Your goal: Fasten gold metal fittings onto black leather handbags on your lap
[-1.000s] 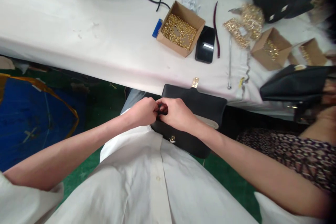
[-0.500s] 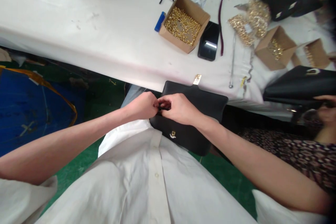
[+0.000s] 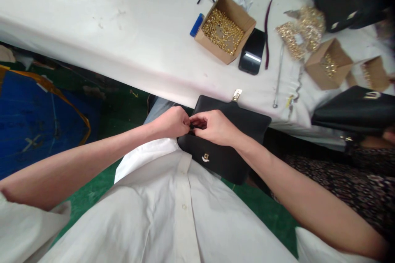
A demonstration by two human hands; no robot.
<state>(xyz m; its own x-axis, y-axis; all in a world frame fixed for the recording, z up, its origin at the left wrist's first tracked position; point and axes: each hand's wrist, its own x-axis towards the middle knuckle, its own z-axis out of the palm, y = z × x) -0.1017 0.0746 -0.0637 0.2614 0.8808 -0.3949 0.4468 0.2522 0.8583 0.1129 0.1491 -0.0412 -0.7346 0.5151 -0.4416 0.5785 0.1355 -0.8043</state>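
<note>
Can't read a single word from where I'm sitting, folks, not even on the black handbag (image 3: 226, 160) in front of me. Closest thing to a sign is a pale X-shaped mark (image 3: 30, 143) on the blue sack (image 3: 58, 119) down to my left, and I can't tell if it's a letter or just tape. The small white label (image 3: 298, 39) on a packet of gold hardware (image 3: 288, 35) on my bench (image 3: 108, 45) is too blurry to make out.

- It looked like a bag workshop
- Gold fittings (image 3: 228, 35) lay boxed at one o'clock
- A bag (image 3: 220, 161) lay central, finished-looking ones (image 3: 345, 2) at two
</note>
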